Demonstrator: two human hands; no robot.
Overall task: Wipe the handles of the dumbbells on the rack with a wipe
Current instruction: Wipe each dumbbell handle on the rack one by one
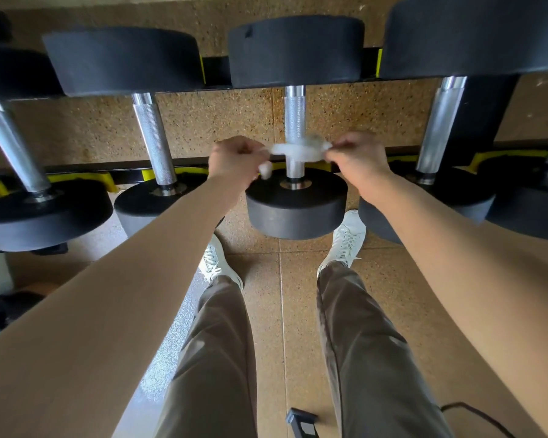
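Several black dumbbells lie across a rack with yellow cradles (159, 174). The middle dumbbell has a knurled steel handle (294, 115) between two round black heads. A white wipe (298, 152) is looped around the near end of that handle and pulled out to both sides. My left hand (236, 159) pinches the wipe's left end, with a loose tail hanging below the fingers. My right hand (356, 158) pinches the right end. Both hands sit level with each other, just above the near head (295, 207).
Neighbouring handles stand left (154, 137) and right (440, 124) of the middle one. The floor (298, 311) below is speckled tan tile. My legs and white shoes (345, 241) stand under the rack. A small dark object (302, 423) and a black cable (475, 412) lie on the floor.
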